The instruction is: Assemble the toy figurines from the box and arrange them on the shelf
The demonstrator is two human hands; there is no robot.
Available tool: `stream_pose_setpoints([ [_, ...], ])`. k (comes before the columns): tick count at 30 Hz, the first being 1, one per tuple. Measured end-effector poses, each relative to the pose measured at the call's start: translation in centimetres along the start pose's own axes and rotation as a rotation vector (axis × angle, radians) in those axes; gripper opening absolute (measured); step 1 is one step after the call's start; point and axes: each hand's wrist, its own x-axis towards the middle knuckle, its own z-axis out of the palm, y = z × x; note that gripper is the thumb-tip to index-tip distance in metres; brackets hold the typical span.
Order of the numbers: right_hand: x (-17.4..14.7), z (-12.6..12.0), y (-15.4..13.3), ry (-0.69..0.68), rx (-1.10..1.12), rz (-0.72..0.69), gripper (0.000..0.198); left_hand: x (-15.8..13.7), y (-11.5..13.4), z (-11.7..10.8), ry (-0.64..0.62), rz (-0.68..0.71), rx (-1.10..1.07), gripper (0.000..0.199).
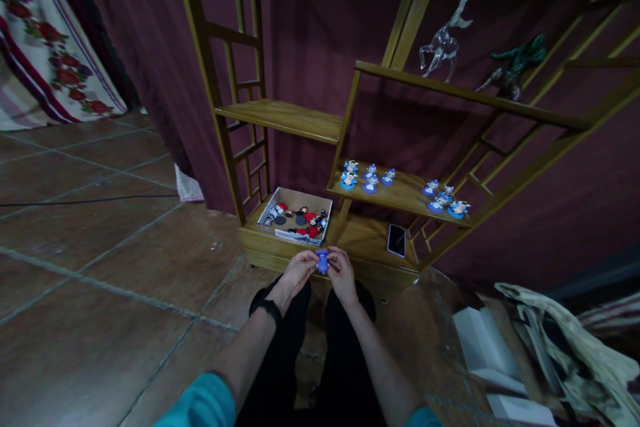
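Head view. The left hand (299,269) and the right hand (341,271) meet in front of the knees, each with its fingertips pinched closely on one side of a small purple figurine (323,262). The figurine lies between the two hands and touches both, so neither is nearer to it. Its long axis appears to run away from the wearer, across the line joining the hands, with the wider, disc-like end toward the shelving; finer detail is too small to tell.

Directly ahead of the left hand, and nearer to it than to the right, stands a shallow cardboard box (305,199) holding red-and-black figurines (309,231) and dark discs (301,220). Ahead and to the right of the right hand, above the level of the box, runs a wooden shelf (411,189). Its nearer cluster combines purple-based figurines (371,185) with blue-based figurines (349,180); a second cluster (439,202) stands farther to the right. Below this shelf, to the right of the right hand and slightly ahead of it, a phone (397,241) lies on the lower board (361,232).
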Motion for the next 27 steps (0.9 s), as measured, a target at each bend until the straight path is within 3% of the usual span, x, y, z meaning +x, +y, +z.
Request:
stream_pose_setpoints([
  [5, 0.4, -0.2, 0.5, 0.013, -0.057, 0.067, 0.021, 0.2, 0.0, -0.1, 0.006, -0.038, -0.015, 0.015],
  [12, 1.2, -0.5, 2.3, 0.000, -0.055, 0.294, 0.024, 0.2, -0.1, 0.2, 0.007, -0.125, 0.028, 0.029],
  [27, 1.8, -0.7, 3.4, -0.012, 0.049, 0.419, 0.023, 0.6, -0.1, 0.5, 0.048, -0.187, 0.057, 0.013],
])
